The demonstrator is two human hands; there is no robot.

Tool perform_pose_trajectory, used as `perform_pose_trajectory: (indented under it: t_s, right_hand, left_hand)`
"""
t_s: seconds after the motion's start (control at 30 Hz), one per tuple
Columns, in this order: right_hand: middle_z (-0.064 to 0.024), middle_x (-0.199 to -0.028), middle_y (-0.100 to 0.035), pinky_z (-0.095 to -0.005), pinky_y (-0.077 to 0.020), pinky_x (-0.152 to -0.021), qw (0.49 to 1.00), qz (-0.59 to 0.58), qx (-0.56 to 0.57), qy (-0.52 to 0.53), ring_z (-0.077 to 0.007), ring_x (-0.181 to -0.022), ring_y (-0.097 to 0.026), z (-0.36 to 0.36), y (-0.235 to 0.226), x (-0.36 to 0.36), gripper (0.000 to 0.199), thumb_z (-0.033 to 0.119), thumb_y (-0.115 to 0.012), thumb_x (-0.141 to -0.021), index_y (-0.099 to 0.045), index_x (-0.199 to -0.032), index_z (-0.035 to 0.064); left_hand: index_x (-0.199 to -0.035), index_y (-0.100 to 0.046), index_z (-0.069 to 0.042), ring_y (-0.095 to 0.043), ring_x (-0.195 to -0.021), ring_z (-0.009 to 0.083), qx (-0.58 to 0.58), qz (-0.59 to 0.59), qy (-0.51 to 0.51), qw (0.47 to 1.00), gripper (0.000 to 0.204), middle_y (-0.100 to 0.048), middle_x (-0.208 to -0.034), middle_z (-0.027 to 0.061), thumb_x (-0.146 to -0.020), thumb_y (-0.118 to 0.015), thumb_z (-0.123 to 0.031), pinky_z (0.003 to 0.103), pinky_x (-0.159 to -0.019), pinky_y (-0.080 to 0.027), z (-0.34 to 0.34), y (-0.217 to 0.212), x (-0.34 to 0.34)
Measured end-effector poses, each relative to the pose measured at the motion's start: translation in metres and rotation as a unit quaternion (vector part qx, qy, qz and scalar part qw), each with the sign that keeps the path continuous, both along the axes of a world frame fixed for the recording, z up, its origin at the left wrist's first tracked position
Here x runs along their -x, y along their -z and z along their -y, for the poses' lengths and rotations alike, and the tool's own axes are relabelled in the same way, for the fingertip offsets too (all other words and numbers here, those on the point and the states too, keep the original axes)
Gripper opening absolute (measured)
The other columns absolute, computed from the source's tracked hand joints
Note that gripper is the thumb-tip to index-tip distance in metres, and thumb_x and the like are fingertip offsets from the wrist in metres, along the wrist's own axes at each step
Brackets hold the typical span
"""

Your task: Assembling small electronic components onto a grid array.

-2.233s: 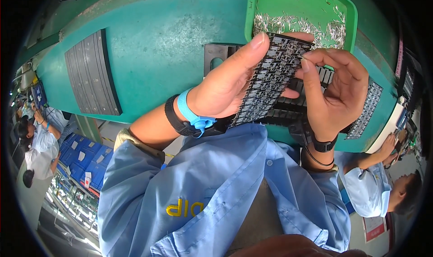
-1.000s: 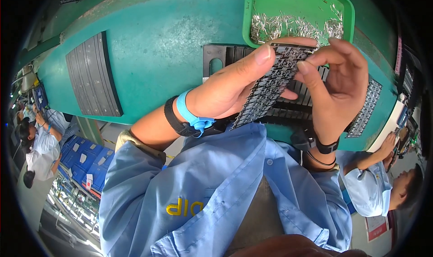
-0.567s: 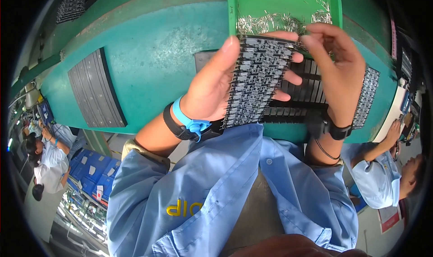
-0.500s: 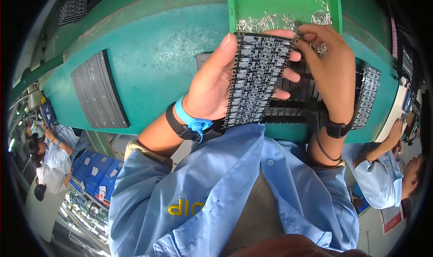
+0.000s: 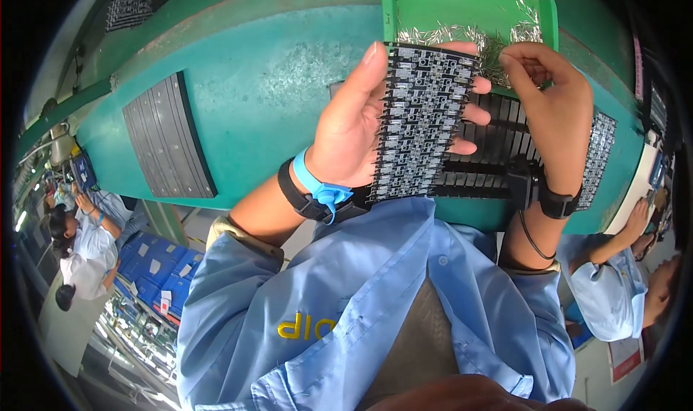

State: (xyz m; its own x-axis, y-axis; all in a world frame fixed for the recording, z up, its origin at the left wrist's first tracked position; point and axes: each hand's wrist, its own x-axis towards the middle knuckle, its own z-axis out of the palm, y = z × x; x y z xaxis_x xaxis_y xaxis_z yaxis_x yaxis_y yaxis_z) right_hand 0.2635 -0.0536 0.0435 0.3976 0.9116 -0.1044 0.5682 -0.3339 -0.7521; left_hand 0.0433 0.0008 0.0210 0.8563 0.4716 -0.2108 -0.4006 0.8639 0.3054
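My left hand (image 5: 345, 138) holds a black circuit board panel (image 5: 422, 122) tilted up in front of me, thumb at its left edge and fingers behind it. The panel is covered with rows of small grey and white patterns, and short leads stick out along both long edges. Just right of the panel's top corner is my right hand (image 5: 557, 115), fingertips pinched together; whatever they may hold is too small to make out. Behind both hands stands a green tray (image 5: 462, 3) with a heap of thin silvery metal pins (image 5: 444, 36).
A black slotted fixture (image 5: 498, 137) lies partly hidden behind the panel. Another circuit board panel (image 5: 598, 158) rests beyond my right wrist. On the green table's left is a black ribbed plate (image 5: 170, 140). Co-workers sit at left and right; one arm (image 5: 613, 243) reaches toward the table's right end.
My right hand has moved right, away from the panel's top right corner, with its fingers still pinched. The panel stays in my left hand, and the whole view has shifted slightly.
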Motion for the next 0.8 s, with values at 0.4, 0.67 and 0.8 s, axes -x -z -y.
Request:
perform_pose_trajectory:
  t_s: [0.4,0.67,0.8]
  right_hand:
    - [-0.0105,-0.105,-0.071,-0.0253,-0.0632,-0.072,0.969,-0.174,-0.166,-0.060,-0.0141,-0.088,-0.069,0.021,0.005,0.052,0.013,-0.008,-0.071,-0.092,-0.075,-0.105,-0.0070]
    - [-0.0146,-0.106,-0.071,-0.0319,-0.0535,-0.096,0.963,-0.218,-0.148,-0.055,-0.0189,-0.101,-0.069,0.025,0.007,0.049,0.032,-0.012,-0.070,-0.092,-0.063,-0.123,-0.0108]
    - [-0.0143,-0.106,-0.071,-0.0335,-0.0526,-0.100,0.964,-0.205,-0.164,-0.038,-0.0194,-0.100,-0.069,0.025,0.007,0.055,0.037,-0.012,-0.072,-0.090,-0.059,-0.125,-0.0089]
  left_hand:
    - [-0.152,-0.045,-0.002,-0.066,-0.122,0.0214,-0.004,-0.058,-0.049,0.997,0.069,-0.063,-0.136,0.0129,-0.111,-0.031,-0.056,0.040,-0.102,-0.057,0.004,-0.002,0.001]
    - [-0.151,-0.046,-0.003,-0.066,-0.121,0.0198,-0.015,-0.024,-0.037,0.999,0.065,-0.064,-0.135,0.0106,-0.111,-0.034,-0.053,0.036,-0.100,-0.058,0.003,0.003,0.001]
    - [-0.151,-0.046,-0.003,-0.066,-0.121,0.0188,-0.019,-0.050,-0.050,0.997,0.064,-0.065,-0.134,0.0099,-0.111,-0.035,-0.052,0.036,-0.100,-0.057,0.004,-0.001,0.001]
